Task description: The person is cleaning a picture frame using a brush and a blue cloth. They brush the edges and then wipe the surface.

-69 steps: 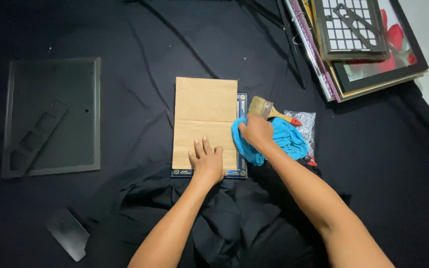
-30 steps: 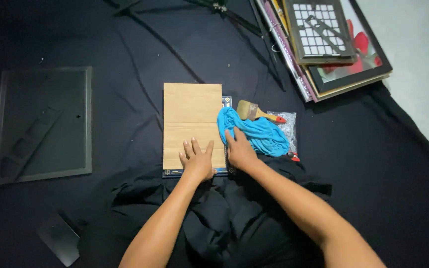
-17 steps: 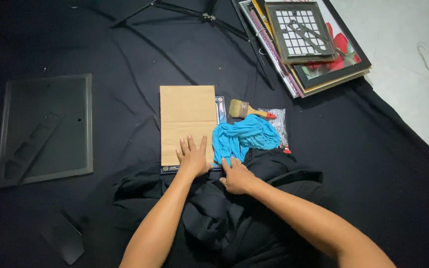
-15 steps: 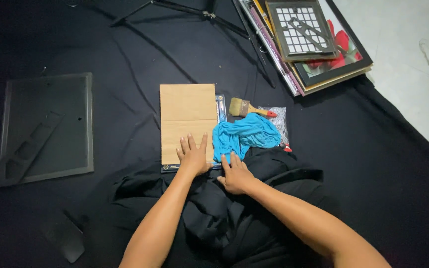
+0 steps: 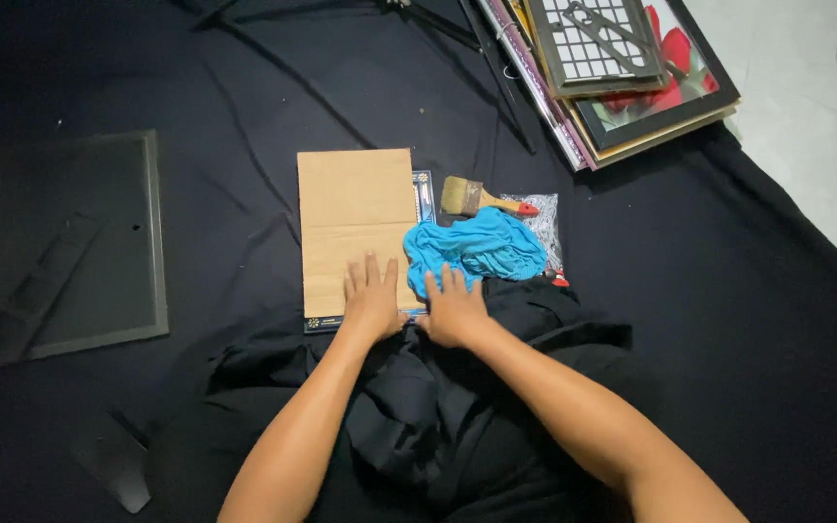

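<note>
A brown cardboard sheet lies on a dark frame whose patterned edge shows along its right side. My left hand rests flat on the sheet's lower right part, fingers spread. My right hand lies flat beside it at the frame's lower right corner, its fingertips touching a crumpled blue cloth. A paintbrush with a wooden handle and red tip lies just beyond the cloth. Neither hand holds anything.
A black cloth covers the floor. A dark frame with a glass pane lies at the left, a small black stand piece below it. Stacked picture frames sit at the top right. A clear plastic bag lies under the blue cloth.
My right hand slid off the blue cloth toward me and now lies flat next to my left hand. The left hand stayed on the cardboard.
</note>
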